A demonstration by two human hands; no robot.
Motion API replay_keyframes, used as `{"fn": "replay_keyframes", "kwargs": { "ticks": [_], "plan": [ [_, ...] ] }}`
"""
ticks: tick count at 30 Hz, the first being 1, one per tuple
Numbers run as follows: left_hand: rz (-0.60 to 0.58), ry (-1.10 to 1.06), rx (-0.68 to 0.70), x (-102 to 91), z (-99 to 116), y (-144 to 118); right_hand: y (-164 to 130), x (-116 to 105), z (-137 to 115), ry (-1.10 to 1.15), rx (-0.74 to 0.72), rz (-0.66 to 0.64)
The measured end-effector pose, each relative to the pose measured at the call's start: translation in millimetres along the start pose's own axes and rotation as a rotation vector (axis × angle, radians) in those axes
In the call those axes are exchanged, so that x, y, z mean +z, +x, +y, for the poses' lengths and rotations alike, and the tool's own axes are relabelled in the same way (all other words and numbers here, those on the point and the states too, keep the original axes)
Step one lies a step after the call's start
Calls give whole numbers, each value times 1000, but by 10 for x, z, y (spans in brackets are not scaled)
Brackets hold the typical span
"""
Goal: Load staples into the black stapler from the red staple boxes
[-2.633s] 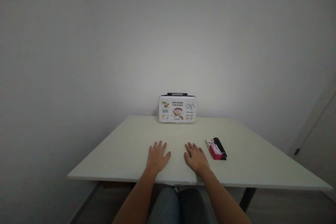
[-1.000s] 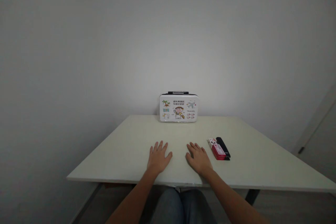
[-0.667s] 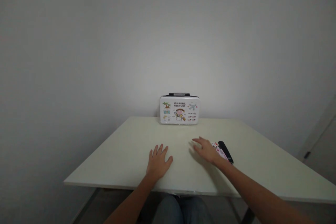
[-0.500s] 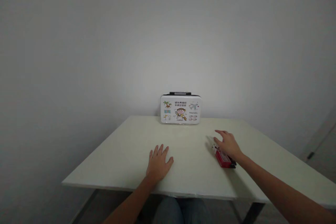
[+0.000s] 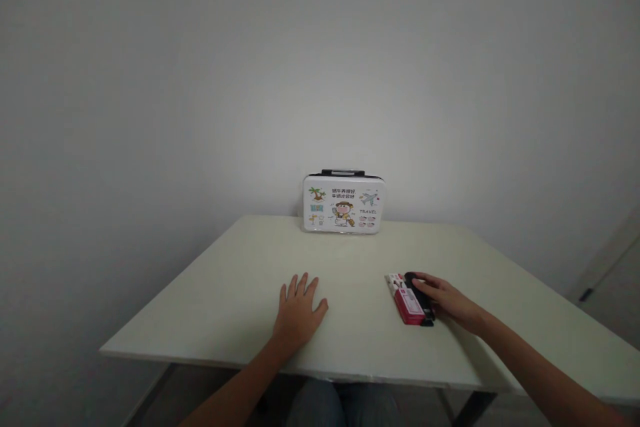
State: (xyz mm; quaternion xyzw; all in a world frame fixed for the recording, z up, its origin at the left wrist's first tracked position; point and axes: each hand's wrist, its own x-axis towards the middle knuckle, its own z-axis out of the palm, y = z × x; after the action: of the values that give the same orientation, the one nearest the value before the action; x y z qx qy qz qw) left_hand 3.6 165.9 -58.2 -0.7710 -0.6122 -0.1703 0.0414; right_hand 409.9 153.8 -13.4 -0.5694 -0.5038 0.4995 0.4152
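Note:
My left hand point(image 5: 297, 310) lies flat on the pale table point(image 5: 240, 293), palm down and fingers spread, holding nothing. My right hand point(image 5: 450, 301) has reached out to the right, and its fingers curl over a narrow black bar point(image 5: 416, 288) that lies on the table. Touching the bar's left side is a red and pink flat packet point(image 5: 403, 298). A small white case point(image 5: 343, 204) with cartoon travel pictures and a black handle stands upright at the table's far edge, against the wall.
A plain grey-white wall rises behind the table. A dark table leg point(image 5: 470, 407) shows at the lower right. A door edge point(image 5: 605, 260) stands at the far right. My knees point(image 5: 320, 407) sit under the near edge.
My right hand lifted from beside my left hand, swung right over the packet and came down onto the black bar. My left hand stayed flat in place.

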Motion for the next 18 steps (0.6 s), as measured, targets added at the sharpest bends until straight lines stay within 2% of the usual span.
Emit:
{"fn": "replay_keyframes", "kwargs": {
  "ticks": [6,11,14,18],
  "plan": [
    [-9,-12,-2,-19,-5,3,169,1013,10,66,-154,-112],
    [16,-30,3,-68,-5,11,391,1773,-36,73,-213,-105],
    [40,-52,10,-93,-7,12,439,2041,-91,84,-246,-119],
    [53,-101,17,-112,-11,10,400,2140,-136,93,-287,-134]
  ]
}}
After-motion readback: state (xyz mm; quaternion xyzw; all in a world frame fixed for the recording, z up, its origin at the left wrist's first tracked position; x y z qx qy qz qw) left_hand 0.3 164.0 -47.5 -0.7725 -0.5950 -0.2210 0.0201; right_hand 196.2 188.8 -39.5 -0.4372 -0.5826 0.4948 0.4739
